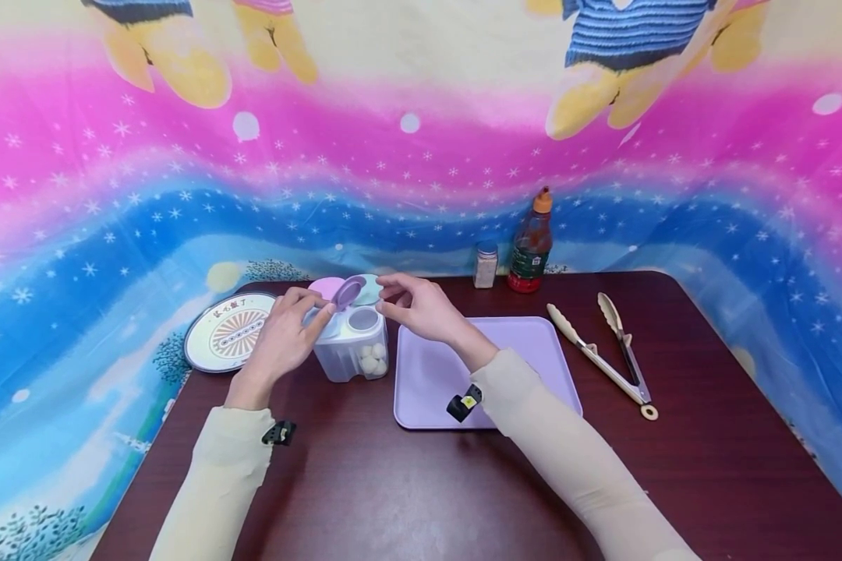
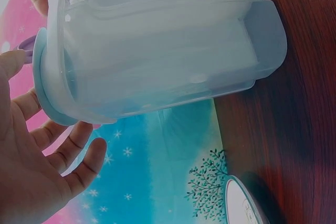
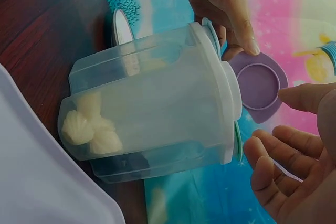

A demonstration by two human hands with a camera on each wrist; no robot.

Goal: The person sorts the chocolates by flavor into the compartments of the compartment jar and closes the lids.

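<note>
A clear plastic storage box (image 1: 333,358) with several round coloured lids stands at the table's left. Its front right opening (image 1: 363,319) is uncovered, and small white pleated buns (image 3: 92,129) lie at the bottom of that compartment. Over the box top, my left hand (image 1: 281,339) pinches a purple lid (image 1: 349,293) between thumb and forefinger, the lid tilted up. In the left wrist view, the hand's other fingers spread beside the pale blue lid (image 2: 44,87). My right hand (image 1: 424,308) is at the box's right side, fingers loosely bent and apart, thumb tip right at the purple lid's edge.
A lilac tray (image 1: 421,405) lies right of the box, under my right forearm. Tongs (image 1: 606,366) lie spread further right. At the back stand a sauce bottle (image 1: 529,249) and a small blue-capped jar (image 1: 486,269). A patterned plate (image 1: 210,339) sits at the left edge.
</note>
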